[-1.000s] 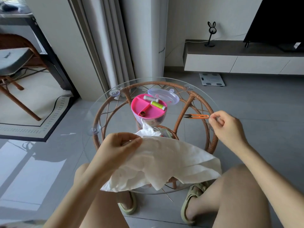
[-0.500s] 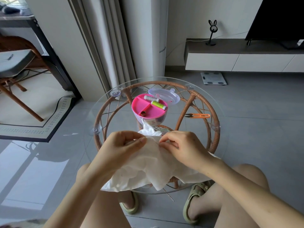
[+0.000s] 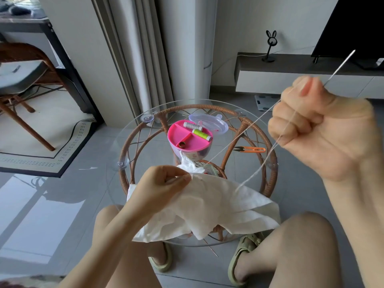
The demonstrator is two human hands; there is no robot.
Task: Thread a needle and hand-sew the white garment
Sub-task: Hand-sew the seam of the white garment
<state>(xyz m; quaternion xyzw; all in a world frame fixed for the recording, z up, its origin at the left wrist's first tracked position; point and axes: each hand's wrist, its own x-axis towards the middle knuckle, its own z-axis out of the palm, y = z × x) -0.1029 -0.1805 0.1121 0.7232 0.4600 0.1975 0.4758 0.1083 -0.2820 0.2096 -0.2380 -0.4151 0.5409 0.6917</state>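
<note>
The white garment (image 3: 218, 206) lies crumpled and creased over the near edge of the glass tabletop (image 3: 124, 140), its folds spilling toward the knees. The left hand (image 3: 164, 183) pinches its upper edge. The raised right hand (image 3: 324, 129) is clenched round the needle (image 3: 340, 66), with pale thread (image 3: 239, 135) stretched taut down to the cloth.

Glass table (image 3: 128, 142); garment (image 3: 218, 206), sewing box (image 3: 187, 138), snips (image 3: 252, 150)

White garment (image 3: 207, 204) crumpled, draped low; needle (image 3: 340, 66) raised upper right, thread (image 3: 228, 144) taut between
</note>
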